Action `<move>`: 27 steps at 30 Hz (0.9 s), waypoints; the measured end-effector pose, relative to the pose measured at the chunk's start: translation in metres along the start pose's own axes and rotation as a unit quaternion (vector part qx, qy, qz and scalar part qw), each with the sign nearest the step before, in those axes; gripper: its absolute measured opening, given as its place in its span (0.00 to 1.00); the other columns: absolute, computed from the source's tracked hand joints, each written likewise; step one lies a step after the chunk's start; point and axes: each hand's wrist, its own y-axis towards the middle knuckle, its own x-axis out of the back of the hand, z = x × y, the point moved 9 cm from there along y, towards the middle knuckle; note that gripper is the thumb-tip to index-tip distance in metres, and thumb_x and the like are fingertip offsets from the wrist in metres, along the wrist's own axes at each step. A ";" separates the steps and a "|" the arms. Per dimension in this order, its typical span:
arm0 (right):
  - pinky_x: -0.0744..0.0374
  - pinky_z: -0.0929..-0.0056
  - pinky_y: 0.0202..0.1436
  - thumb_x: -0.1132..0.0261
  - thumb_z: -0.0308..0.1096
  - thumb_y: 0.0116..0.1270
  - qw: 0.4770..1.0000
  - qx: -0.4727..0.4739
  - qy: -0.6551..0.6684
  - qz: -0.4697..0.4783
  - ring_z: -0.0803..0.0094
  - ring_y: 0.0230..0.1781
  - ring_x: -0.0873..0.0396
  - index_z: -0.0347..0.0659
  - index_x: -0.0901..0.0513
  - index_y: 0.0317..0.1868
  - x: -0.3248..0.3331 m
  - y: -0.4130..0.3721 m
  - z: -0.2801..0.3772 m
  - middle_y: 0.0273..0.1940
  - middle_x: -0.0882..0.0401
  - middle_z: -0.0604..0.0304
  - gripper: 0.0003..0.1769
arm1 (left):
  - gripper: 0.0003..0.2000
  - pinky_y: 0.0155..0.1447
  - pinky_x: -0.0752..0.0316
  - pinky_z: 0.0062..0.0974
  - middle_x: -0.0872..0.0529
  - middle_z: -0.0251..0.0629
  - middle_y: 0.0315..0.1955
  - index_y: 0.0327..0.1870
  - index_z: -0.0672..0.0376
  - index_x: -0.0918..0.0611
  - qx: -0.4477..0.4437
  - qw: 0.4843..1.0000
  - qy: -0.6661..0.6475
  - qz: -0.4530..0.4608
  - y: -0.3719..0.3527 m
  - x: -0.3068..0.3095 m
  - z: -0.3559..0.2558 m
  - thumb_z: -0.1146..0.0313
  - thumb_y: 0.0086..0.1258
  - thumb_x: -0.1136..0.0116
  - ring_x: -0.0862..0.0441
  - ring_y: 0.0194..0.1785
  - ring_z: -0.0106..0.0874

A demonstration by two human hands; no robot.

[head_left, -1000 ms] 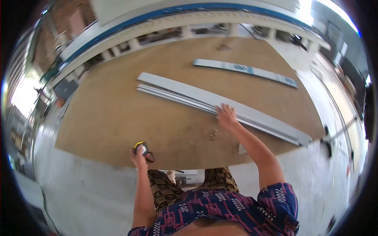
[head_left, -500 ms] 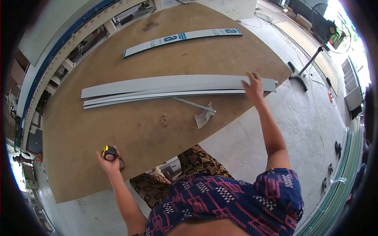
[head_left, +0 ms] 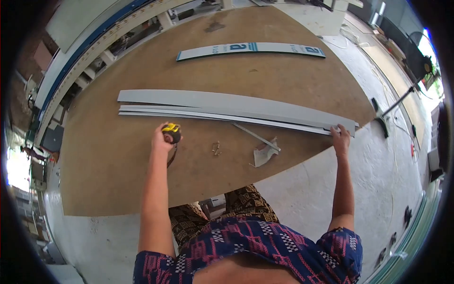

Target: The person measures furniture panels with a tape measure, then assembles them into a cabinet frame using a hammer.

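Observation:
My left hand (head_left: 162,138) is closed around a yellow and black tape measure (head_left: 171,133), a dark strap hanging below it, just in front of the strips' left part. Several long pale grey strips (head_left: 222,104) lie side by side across the board-topped table. At their right end my right hand (head_left: 341,142) has its fingers curled over the edge of the front strips, gripping them. Between the hands, nearer my body, are a thin metal ruler-like strip (head_left: 257,137), a crumpled piece of clear plastic (head_left: 265,154) and a few small screw-like pieces (head_left: 216,148).
A shorter white panel with blue print (head_left: 250,48) lies farther back on the brown table (head_left: 109,175). Along the far left runs a long machine frame (head_left: 90,61). A standing fan (head_left: 402,102) is on the floor at right, near the table's corner.
My left hand has moved forward and right with the tape measure, towards the strips. My right hand has come down onto the strips' right end. The camera view has shifted.

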 end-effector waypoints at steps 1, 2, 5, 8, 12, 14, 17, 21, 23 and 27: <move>0.29 0.63 0.51 0.35 0.45 0.54 0.998 -0.036 0.049 0.016 0.52 0.46 0.27 0.37 0.25 0.52 0.001 0.003 -0.004 0.45 0.25 0.41 0.28 | 0.16 0.41 0.27 0.46 0.19 0.46 0.36 0.44 0.59 0.25 0.012 1.000 -0.010 -0.004 0.005 -0.005 0.002 0.58 0.62 0.50 0.21 0.36 0.40; 0.29 0.64 0.50 0.35 0.44 0.54 0.992 -0.071 0.098 0.034 0.54 0.46 0.26 0.36 0.25 0.52 0.000 0.003 -0.007 0.44 0.24 0.41 0.27 | 0.16 0.41 0.28 0.47 0.19 0.46 0.35 0.45 0.60 0.26 0.022 1.000 -0.019 -0.009 0.012 -0.006 0.003 0.58 0.62 0.50 0.21 0.37 0.40; 0.28 0.69 0.45 0.35 0.40 0.55 0.966 -0.138 0.199 0.087 0.63 0.41 0.24 0.32 0.25 0.50 0.008 -0.004 0.015 0.40 0.22 0.46 0.26 | 0.17 0.42 0.28 0.46 0.19 0.46 0.33 0.44 0.61 0.26 0.009 0.998 -0.042 -0.043 0.022 -0.009 0.001 0.58 0.61 0.50 0.21 0.37 0.41; 0.27 0.71 0.41 0.35 0.40 0.55 0.969 -0.099 0.219 0.052 0.69 0.39 0.25 0.31 0.23 0.46 -0.006 0.010 -0.012 0.38 0.21 0.52 0.23 | 0.16 0.39 0.26 0.48 0.19 0.45 0.31 0.41 0.61 0.24 0.006 0.998 -0.045 -0.033 0.034 -0.013 0.000 0.58 0.60 0.51 0.21 0.33 0.42; 0.29 0.75 0.36 0.35 0.37 0.54 0.949 -0.160 0.261 0.078 0.73 0.34 0.27 0.33 0.22 0.42 0.000 0.005 -0.003 0.35 0.23 0.57 0.18 | 0.14 0.38 0.24 0.49 0.19 0.45 0.31 0.38 0.59 0.23 0.012 0.996 -0.052 -0.073 0.045 -0.001 0.002 0.59 0.59 0.49 0.21 0.33 0.42; 0.33 0.79 0.24 0.37 0.37 0.56 0.919 -0.192 0.330 0.097 0.77 0.24 0.31 0.35 0.23 0.40 -0.016 0.004 -0.018 0.30 0.26 0.62 0.15 | 0.13 0.37 0.24 0.50 0.19 0.45 0.33 0.38 0.58 0.24 -0.002 0.995 -0.063 -0.081 0.044 0.000 0.000 0.59 0.59 0.49 0.21 0.34 0.41; 0.38 0.82 0.14 0.38 0.35 0.57 0.877 -0.216 0.408 0.129 0.80 0.16 0.36 0.37 0.24 0.38 -0.019 -0.009 -0.001 0.25 0.30 0.65 0.12 | 0.12 0.37 0.24 0.52 0.20 0.45 0.34 0.39 0.56 0.25 -0.011 0.992 -0.075 -0.097 0.035 -0.006 0.000 0.59 0.60 0.49 0.21 0.35 0.41; 0.37 0.83 0.12 0.39 0.32 0.58 0.831 -0.220 0.496 0.122 0.79 0.13 0.36 0.37 0.26 0.38 -0.031 -0.020 0.000 0.24 0.31 0.65 0.10 | 0.11 0.36 0.24 0.53 0.21 0.46 0.37 0.40 0.54 0.26 -0.015 0.991 -0.073 -0.116 0.029 -0.012 -0.003 0.59 0.62 0.49 0.21 0.36 0.41; 0.35 0.82 0.14 0.38 0.32 0.57 0.827 -0.216 0.503 0.130 0.79 0.16 0.34 0.37 0.26 0.37 -0.029 -0.027 0.010 0.25 0.30 0.64 0.10 | 0.11 0.36 0.23 0.52 0.21 0.46 0.37 0.40 0.54 0.26 -0.019 0.987 -0.064 -0.145 0.021 -0.015 -0.006 0.59 0.62 0.49 0.21 0.37 0.42; 0.33 0.80 0.17 0.38 0.33 0.57 0.841 -0.197 0.486 0.137 0.79 0.20 0.33 0.37 0.26 0.34 -0.020 -0.042 0.033 0.25 0.31 0.64 0.09 | 0.10 0.36 0.23 0.52 0.21 0.46 0.37 0.40 0.54 0.26 -0.005 0.989 -0.051 -0.142 0.023 -0.023 -0.008 0.60 0.62 0.49 0.21 0.37 0.41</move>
